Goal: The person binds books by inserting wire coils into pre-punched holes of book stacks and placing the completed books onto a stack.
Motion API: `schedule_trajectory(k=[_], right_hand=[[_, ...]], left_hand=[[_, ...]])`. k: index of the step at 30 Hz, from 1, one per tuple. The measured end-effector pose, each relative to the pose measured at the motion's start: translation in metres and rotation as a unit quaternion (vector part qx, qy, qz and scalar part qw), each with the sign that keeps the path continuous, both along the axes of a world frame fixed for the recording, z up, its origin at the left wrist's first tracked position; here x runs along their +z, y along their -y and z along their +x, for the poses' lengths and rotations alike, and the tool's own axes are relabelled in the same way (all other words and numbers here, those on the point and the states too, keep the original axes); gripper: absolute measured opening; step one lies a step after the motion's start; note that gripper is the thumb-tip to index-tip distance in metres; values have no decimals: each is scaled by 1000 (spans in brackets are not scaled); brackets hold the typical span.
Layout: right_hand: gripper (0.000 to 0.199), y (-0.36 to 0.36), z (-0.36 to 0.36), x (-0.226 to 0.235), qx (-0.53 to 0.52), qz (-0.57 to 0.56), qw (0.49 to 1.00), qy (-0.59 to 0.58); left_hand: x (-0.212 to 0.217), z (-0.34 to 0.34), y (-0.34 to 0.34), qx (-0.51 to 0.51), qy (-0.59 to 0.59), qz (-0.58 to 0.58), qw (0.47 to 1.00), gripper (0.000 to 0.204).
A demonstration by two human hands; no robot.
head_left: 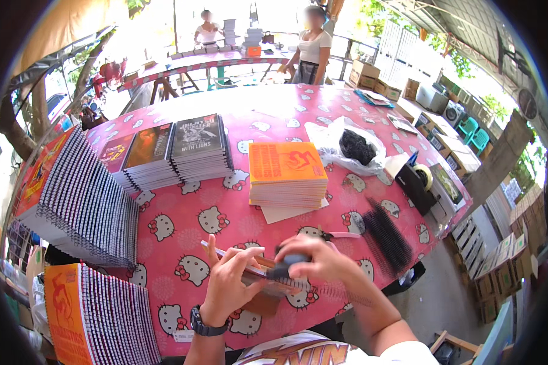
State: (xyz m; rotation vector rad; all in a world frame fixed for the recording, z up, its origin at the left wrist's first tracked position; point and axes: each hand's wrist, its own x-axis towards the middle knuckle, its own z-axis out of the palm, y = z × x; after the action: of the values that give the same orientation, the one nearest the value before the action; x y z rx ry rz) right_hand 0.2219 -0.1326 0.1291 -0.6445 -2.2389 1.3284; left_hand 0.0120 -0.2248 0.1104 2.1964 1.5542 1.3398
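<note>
My left hand [232,277], with a dark watch on its wrist, grips a book [258,261] by its side near the table's front edge. The book is tilted up, and my fingers cover much of it. My right hand [313,258] is closed around a dark, rounded tool [282,269] pressed along the book's edge. Motion smears this tool, so its exact kind is unclear. Beneath my hands lies a brown flat piece [263,304]. A pink-handled tool [345,235] rests just beyond my right hand, beside a bundle of black binding coils [388,237].
Orange-covered sheets [286,173] are stacked ahead on the pink table [182,234]. Coil-bound books stand in a tall left stack [88,204], a near-left stack [106,316] and back-left piles [198,149]. A white bag [323,137] holds black coils. Two people [313,45] are at the back.
</note>
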Motion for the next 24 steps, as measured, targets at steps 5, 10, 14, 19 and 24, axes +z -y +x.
schedule_trajectory(k=[5,10,14,19,24], right_hand=[[51,16,-11,8,100,-73,985,-117],[52,-4,3,-4,-66,91,993,30],[49,11,-23,4,10,31,999,2],[47,10,-29,10,-19,21,998,-51],[55,-8,-19,-6,-48,30,998,-7]], left_hand=[[-7,-4,1,7,6,10,1000,52],[-5,-3,-3,47,14,91,995,74],[-28,-23,-10,46,380,98,919,85],[-46,-41,-9,-54,511,-40,857,63],[-64,-42,-11,-98,544,-63,831,37]])
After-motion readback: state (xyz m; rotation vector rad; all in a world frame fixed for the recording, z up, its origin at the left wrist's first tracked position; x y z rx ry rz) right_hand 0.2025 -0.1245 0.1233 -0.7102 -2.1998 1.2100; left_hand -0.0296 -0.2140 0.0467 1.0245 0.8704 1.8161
